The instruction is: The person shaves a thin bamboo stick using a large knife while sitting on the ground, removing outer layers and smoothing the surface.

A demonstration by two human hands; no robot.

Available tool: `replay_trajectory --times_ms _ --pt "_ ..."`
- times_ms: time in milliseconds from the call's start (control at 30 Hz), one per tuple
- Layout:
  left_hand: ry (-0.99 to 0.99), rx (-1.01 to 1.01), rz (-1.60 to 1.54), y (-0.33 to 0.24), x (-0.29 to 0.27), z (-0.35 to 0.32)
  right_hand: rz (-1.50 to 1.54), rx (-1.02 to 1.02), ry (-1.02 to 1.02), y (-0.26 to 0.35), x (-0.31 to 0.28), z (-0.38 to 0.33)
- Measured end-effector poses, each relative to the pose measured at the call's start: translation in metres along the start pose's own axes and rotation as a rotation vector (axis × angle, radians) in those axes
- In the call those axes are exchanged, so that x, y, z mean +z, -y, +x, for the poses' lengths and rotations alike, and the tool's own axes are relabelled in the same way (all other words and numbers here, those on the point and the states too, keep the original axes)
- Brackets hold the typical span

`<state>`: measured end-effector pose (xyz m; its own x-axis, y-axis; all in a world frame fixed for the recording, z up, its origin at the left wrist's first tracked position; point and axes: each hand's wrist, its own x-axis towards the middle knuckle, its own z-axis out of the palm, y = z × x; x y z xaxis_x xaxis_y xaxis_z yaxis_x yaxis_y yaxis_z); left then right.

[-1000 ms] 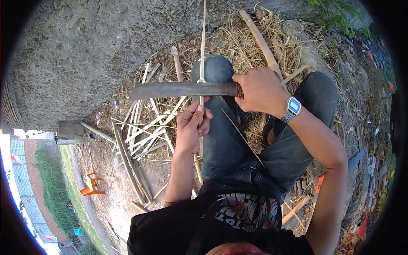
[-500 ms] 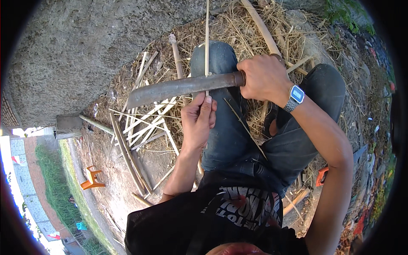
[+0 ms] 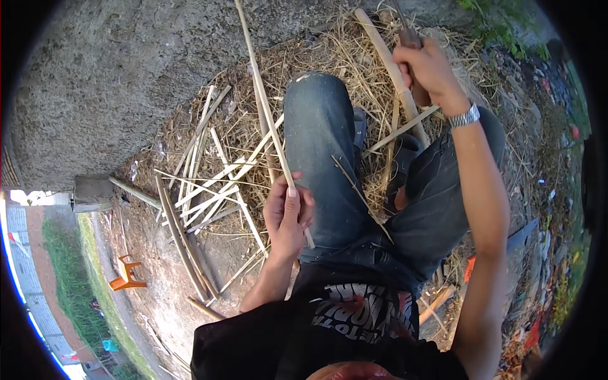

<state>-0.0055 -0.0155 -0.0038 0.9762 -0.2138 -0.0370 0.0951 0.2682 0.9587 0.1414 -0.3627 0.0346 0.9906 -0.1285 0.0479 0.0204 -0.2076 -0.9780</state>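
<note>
The left hand (image 3: 288, 215) is closed around a long thin bamboo strip (image 3: 263, 101), thumb pressed along its near part, fingers curled under it. The strip runs from the hand far up toward the top edge, slanting slightly left, and its near end pokes out below the hand over the jeans (image 3: 329, 158). The right hand (image 3: 429, 66) is clenched on the handle of a knife (image 3: 408, 35), raised at the far right above the straw (image 3: 354, 50); the blade is mostly out of view. A pile of split sticks (image 3: 209, 183) lies on the ground to the left of the knee.
</note>
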Motion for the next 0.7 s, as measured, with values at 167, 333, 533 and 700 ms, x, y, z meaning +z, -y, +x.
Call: replay_trajectory --times_ms 167,333,533,700 --pt "0.033 0.351 0.106 -0.014 0.042 0.057 0.295 -0.121 0.23 0.029 0.056 -0.053" --pt "0.03 0.375 0.014 -0.013 0.066 0.085 0.397 0.003 0.426 0.047 0.058 -0.069" --pt "0.044 0.274 0.081 -0.007 0.051 0.086 0.146 0.039 0.447 0.038 0.052 -0.073" --pt "0.053 0.208 0.125 -0.015 0.041 0.088 0.048 0.051 0.51 0.035 0.054 -0.074"
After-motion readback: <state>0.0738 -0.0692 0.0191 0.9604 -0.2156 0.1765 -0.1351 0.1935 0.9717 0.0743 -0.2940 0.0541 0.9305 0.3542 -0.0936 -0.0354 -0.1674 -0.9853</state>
